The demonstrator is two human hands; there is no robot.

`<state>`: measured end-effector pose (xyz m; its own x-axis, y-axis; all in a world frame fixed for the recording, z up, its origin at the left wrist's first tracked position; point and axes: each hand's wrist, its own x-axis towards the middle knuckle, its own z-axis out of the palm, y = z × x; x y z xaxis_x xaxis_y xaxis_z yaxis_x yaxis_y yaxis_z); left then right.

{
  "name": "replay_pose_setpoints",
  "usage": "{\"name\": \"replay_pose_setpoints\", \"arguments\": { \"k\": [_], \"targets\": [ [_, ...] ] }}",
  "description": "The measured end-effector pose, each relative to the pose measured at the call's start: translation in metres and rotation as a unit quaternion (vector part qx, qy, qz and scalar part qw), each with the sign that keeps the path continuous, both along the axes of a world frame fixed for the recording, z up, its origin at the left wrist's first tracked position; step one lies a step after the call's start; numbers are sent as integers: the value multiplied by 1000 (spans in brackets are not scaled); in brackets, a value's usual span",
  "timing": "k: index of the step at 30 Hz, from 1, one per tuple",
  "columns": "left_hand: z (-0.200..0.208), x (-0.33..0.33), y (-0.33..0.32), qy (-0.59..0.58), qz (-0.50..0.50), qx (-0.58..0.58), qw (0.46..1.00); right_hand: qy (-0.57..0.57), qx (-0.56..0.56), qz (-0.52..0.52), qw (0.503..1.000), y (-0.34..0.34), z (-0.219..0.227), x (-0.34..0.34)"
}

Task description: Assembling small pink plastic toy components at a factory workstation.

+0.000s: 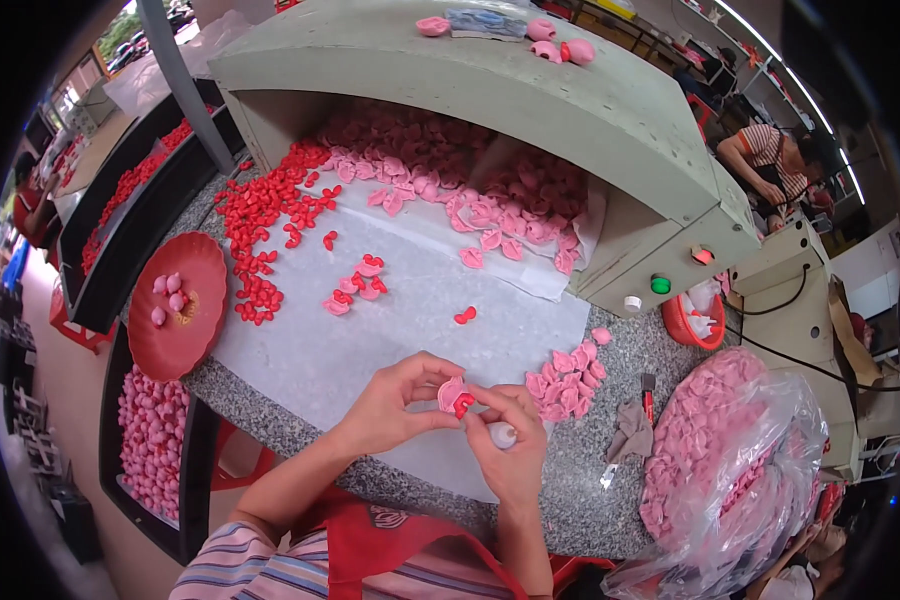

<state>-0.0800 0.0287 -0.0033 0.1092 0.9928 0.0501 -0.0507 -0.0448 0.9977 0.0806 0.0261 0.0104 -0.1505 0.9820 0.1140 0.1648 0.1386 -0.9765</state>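
Note:
My left hand [395,405] pinches a small pink moulded shell piece [451,388] between thumb and fingers, above the white sheet [390,330]. A glossy red lobed piece [462,405] sits against its lower right side. My right hand [510,450] has its fingertips closed at the red piece. Tucked in that palm is a white, round-ended object [502,434], perhaps a small bottle; the rest of it is hidden. Just beyond my hands lies a single red piece [465,315]. Farther left is a small cluster of pink pieces [337,303] with red ones in them.
Red pieces [260,215] and pink shells [490,220] pile beneath a pale green machine hood [470,80]. More shells [568,380] lie right of my hands. A red dish [150,340] stands left; a plastic bag [790,420], brush [648,395] and red basket [678,325] are right.

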Motion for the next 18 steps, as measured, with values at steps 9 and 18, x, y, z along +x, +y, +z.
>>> {"name": "replay_pose_setpoints", "arguments": {
  "k": [9, 18],
  "targets": [
    [11, 36, 1, -490, -98, -197, 843, 27, -6, -91, 995, -23, 17, 29],
    [16, 39, -5, -512, -155, -291, 793, 36, 56, -200, 977, -54, 43, 42]
  ]
}}
